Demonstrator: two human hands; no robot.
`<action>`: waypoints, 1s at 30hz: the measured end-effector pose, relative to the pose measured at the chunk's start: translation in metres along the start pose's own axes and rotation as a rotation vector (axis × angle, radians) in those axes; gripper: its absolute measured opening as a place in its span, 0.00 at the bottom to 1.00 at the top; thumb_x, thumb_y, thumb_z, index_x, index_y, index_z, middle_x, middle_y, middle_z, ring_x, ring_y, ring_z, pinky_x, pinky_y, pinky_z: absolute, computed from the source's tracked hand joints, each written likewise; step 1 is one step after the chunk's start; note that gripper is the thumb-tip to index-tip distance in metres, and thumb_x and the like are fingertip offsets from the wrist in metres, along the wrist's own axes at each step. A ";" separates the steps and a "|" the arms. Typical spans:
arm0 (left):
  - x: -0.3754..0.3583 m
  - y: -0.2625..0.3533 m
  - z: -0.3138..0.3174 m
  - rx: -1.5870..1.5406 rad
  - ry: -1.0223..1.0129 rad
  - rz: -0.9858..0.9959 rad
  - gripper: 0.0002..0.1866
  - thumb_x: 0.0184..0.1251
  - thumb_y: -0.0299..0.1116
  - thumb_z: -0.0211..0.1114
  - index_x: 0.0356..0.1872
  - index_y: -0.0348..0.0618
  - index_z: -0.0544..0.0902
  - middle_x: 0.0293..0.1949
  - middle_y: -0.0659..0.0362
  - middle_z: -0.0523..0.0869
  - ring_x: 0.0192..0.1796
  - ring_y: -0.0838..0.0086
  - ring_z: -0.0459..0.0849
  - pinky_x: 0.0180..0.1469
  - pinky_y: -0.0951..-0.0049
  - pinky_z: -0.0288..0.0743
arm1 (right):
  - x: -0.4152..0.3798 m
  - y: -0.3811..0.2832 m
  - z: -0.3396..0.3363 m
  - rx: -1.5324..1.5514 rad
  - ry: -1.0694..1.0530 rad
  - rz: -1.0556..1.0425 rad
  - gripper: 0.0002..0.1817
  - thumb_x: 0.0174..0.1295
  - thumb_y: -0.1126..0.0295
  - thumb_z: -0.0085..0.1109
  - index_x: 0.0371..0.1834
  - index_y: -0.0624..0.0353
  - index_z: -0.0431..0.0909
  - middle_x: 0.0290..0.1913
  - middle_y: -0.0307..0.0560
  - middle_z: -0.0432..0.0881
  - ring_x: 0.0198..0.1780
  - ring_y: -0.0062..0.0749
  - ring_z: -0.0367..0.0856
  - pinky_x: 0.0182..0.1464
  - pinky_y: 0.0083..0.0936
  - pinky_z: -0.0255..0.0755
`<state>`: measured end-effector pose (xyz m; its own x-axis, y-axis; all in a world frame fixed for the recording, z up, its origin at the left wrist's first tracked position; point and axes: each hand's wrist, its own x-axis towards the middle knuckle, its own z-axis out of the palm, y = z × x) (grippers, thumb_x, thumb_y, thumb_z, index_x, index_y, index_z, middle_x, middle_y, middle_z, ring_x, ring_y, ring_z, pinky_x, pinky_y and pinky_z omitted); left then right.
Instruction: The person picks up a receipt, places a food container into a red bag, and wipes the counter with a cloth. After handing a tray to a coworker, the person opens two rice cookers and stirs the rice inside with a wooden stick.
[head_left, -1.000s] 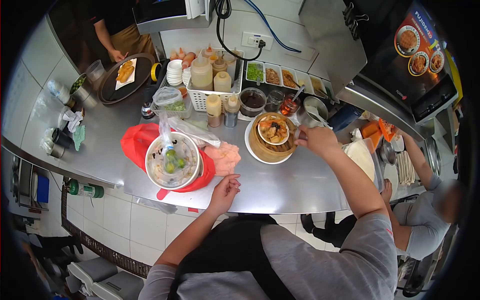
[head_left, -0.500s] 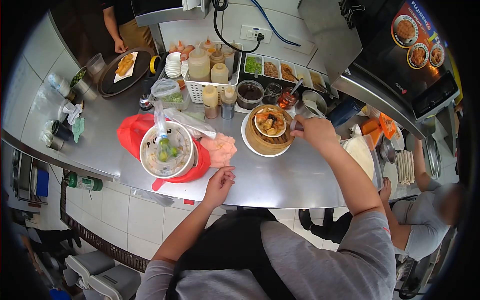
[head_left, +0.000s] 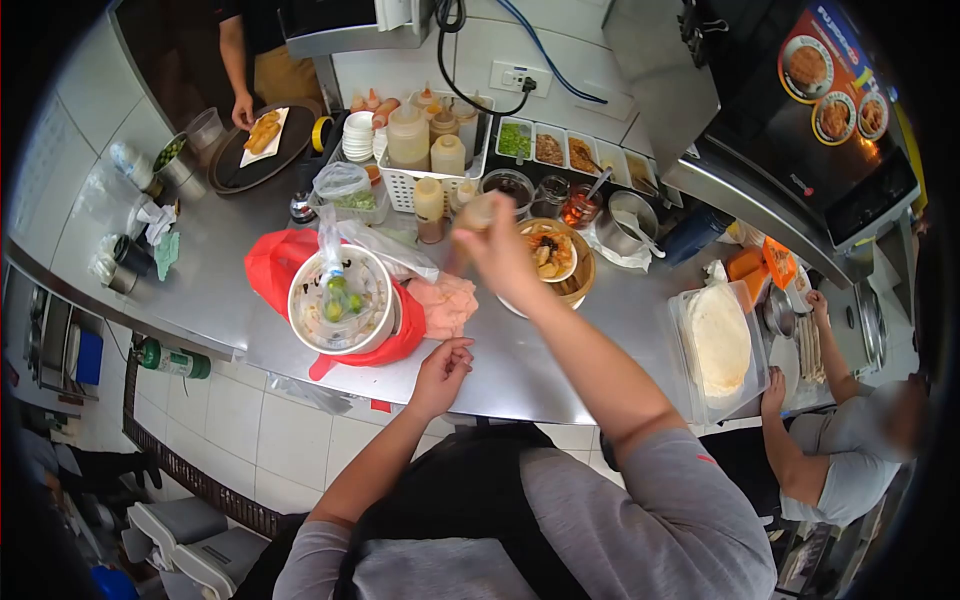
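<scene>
My right hand (head_left: 500, 250) is closed around a squeeze bottle (head_left: 480, 211), blurred by motion, left of the bamboo steamer (head_left: 582, 270). The bottle's pale end shows above my fingers. Inside the steamer sits a small white bowl of food pieces (head_left: 550, 256) with dark bits on top, partly hidden by my wrist. A white plate lies under the steamer. My left hand (head_left: 442, 378) rests at the counter's front edge, fingers loosely curled with nothing in them, just below a crumpled pink cloth (head_left: 443, 303).
A white tub (head_left: 342, 305) in a red bag stands left. Behind are a basket of sauce bottles (head_left: 408, 140), topping trays (head_left: 550, 146) and a metal pot (head_left: 628, 222). Pale wrappers fill a plastic container (head_left: 715, 340) at right. Co-workers stand far left and at right (head_left: 835, 445).
My right hand has swung left from the steamer's right side with the bottle, now left of the bowl. My left hand has hardly moved. The far co-worker's hand has moved closer to the fried food.
</scene>
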<state>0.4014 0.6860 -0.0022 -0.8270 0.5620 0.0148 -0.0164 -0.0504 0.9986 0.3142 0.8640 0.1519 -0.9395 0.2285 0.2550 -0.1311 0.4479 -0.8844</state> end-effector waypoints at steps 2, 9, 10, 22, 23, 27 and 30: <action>-0.001 -0.001 0.000 0.015 -0.005 0.003 0.16 0.71 0.20 0.53 0.59 0.37 0.73 0.39 0.63 0.76 0.43 0.81 0.78 0.51 0.77 0.77 | 0.013 0.031 0.039 0.020 0.010 0.036 0.37 0.60 0.65 0.67 0.66 0.66 0.56 0.58 0.69 0.73 0.58 0.59 0.76 0.59 0.41 0.71; 0.004 -0.002 0.007 0.208 0.109 -0.025 0.14 0.73 0.22 0.53 0.56 0.36 0.76 0.42 0.60 0.79 0.39 0.80 0.80 0.45 0.77 0.78 | -0.004 0.009 -0.047 -0.446 0.221 -0.296 0.33 0.60 0.69 0.65 0.66 0.66 0.61 0.62 0.66 0.69 0.64 0.59 0.70 0.62 0.43 0.68; 0.008 0.000 0.008 0.205 0.114 -0.027 0.14 0.73 0.22 0.53 0.56 0.36 0.76 0.42 0.60 0.79 0.39 0.80 0.80 0.45 0.77 0.78 | -0.010 0.021 -0.077 -0.512 0.249 -0.148 0.34 0.60 0.68 0.64 0.67 0.66 0.60 0.63 0.66 0.68 0.62 0.59 0.72 0.62 0.43 0.69; 0.154 -0.031 0.038 0.382 0.371 0.052 0.22 0.66 0.28 0.58 0.61 0.30 0.74 0.47 0.42 0.82 0.47 0.52 0.83 0.51 0.59 0.77 | -0.060 0.104 -0.122 -0.138 0.101 0.562 0.30 0.66 0.74 0.44 0.72 0.67 0.53 0.39 0.60 0.82 0.16 0.35 0.81 0.17 0.27 0.79; 0.159 -0.022 0.039 0.442 0.365 0.022 0.22 0.66 0.29 0.58 0.59 0.29 0.74 0.47 0.41 0.82 0.48 0.49 0.83 0.52 0.57 0.76 | -0.061 0.103 -0.123 -0.129 0.096 0.560 0.30 0.66 0.75 0.42 0.73 0.65 0.52 0.42 0.60 0.82 0.17 0.33 0.81 0.16 0.25 0.77; 0.161 0.004 0.032 0.611 0.186 -0.152 0.19 0.65 0.30 0.61 0.54 0.31 0.75 0.38 0.44 0.83 0.40 0.53 0.83 0.46 0.60 0.77 | -0.074 0.090 -0.150 -0.125 0.076 0.536 0.29 0.65 0.77 0.40 0.71 0.66 0.54 0.43 0.59 0.81 0.17 0.31 0.80 0.16 0.23 0.76; 0.145 0.000 0.035 0.557 0.236 -0.148 0.18 0.64 0.30 0.61 0.52 0.31 0.73 0.41 0.44 0.83 0.41 0.53 0.84 0.46 0.60 0.76 | -0.088 0.069 -0.182 -0.171 0.132 0.511 0.28 0.65 0.78 0.39 0.71 0.66 0.55 0.45 0.57 0.80 0.17 0.28 0.78 0.16 0.21 0.75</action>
<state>0.3008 0.7968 0.0022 -0.9415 0.3288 -0.0740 0.1025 0.4884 0.8666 0.4457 1.0319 0.1393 -0.8211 0.5550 -0.1331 0.3944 0.3832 -0.8352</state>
